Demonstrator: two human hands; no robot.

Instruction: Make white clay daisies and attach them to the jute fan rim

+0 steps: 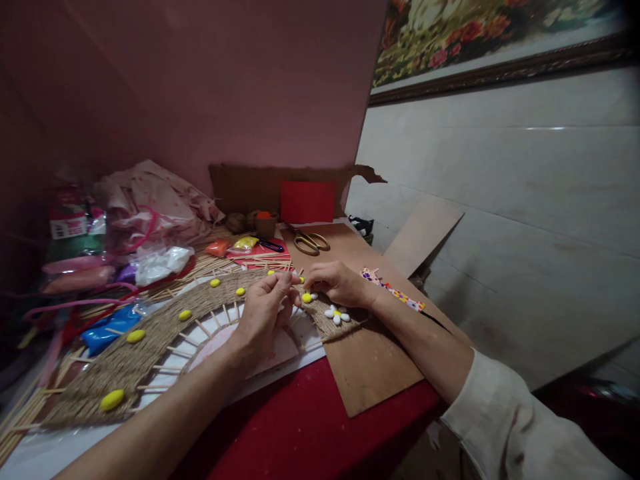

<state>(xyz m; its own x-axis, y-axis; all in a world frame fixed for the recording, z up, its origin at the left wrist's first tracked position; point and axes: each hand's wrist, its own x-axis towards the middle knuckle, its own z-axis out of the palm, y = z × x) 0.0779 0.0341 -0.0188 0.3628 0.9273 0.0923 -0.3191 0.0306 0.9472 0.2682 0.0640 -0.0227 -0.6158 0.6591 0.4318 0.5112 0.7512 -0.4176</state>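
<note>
A fan-shaped piece woven from brown twine [165,333] over thin sticks curves across the work surface, dotted with yellow clay discs [135,336]. Near its right end sits a flower of white petals around a yellow centre [337,315]. My left hand [265,310] hovers over the band with thumb and fingertips pinched together; what lies between them is too small to make out. My right hand [337,283] bends its fingers down beside a yellow disc [307,298] that has a white petal at its side. Whether those fingertips hold anything is hidden.
Gold-handled scissors [310,242] lie on a brown board [380,360] to the right. Behind are a small pot [265,225], a red card [307,202] and yellow clay in a bag [245,245]. Bags of coloured clay, one blue [111,328], crowd the left among loose sticks.
</note>
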